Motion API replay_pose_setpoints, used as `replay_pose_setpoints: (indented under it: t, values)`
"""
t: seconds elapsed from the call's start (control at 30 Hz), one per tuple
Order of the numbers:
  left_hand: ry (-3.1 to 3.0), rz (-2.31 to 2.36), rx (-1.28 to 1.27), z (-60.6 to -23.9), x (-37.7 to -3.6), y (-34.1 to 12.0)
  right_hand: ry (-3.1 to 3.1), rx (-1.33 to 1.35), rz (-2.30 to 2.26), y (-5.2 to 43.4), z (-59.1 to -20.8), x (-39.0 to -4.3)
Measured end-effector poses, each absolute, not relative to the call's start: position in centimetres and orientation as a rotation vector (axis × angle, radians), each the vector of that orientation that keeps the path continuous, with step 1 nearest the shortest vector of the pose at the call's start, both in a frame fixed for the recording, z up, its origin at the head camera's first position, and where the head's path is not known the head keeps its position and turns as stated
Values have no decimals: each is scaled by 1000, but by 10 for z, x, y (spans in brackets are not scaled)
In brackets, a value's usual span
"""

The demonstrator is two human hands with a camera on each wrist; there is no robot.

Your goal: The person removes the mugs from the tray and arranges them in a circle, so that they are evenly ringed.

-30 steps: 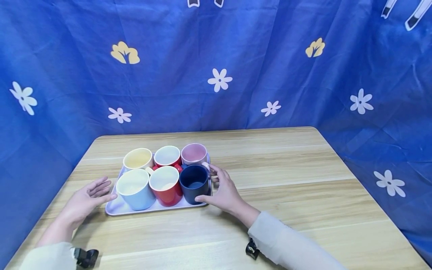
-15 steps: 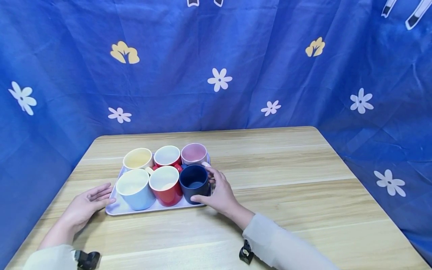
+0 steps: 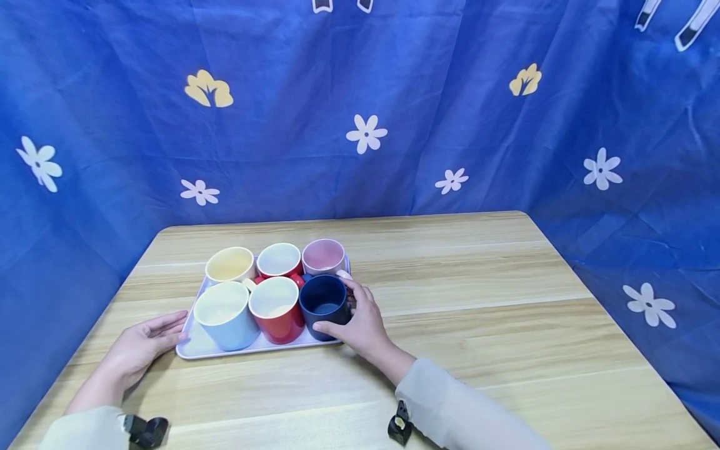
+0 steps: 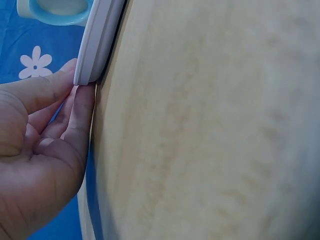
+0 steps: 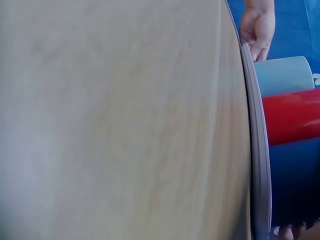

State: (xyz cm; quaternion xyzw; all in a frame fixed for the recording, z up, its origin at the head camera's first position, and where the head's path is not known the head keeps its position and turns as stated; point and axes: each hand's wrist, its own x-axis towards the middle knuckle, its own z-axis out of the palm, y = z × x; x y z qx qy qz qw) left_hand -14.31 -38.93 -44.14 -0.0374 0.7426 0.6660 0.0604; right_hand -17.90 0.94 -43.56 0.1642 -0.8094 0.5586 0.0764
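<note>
A pale lilac tray point(image 3: 190, 344) holds several mugs in two rows. My left hand point(image 3: 142, 350) pinches its left edge, thumb point(image 4: 52, 87) over the rim and index finger point(image 4: 82, 112) beneath. In front stand a light blue mug point(image 3: 230, 328), a red mug point(image 3: 284, 322) and a navy mug point(image 3: 315, 320). My right hand point(image 3: 362, 325) curves round the navy mug, thumb across its near side and fingers at its right. Some fingertips point(image 5: 285, 233) show low beside it in the right wrist view; their contact is partly hidden.
Behind are a cream mug point(image 3: 230, 265), another red mug with white inside point(image 3: 279, 260) and a pink mug point(image 3: 323, 256). The wooden table point(image 3: 478, 294) extends right of the tray. A blue patterned curtain point(image 3: 405, 144) surrounds its back and sides.
My left hand has come down to the tray's left edge and now pinches it. My right hand has shifted left and closed in round the navy mug. Tray and mugs look unmoved.
</note>
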Motion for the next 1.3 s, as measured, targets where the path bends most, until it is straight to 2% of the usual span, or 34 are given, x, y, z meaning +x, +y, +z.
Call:
replay_pose_setpoints:
  t: [0.4, 0.97, 1.3]
  values:
    - [2260, 2015, -88, -444, -143, -390, -2482, 337, 1642, 0, -433, -176]
    - [2289, 1969, -106, -442, -144, -389, -2362, 355, 1693, -3, -433, -175]
    - [2304, 1941, -127, -441, -144, -388, -2255, 399, 1728, 5, -419, -172]
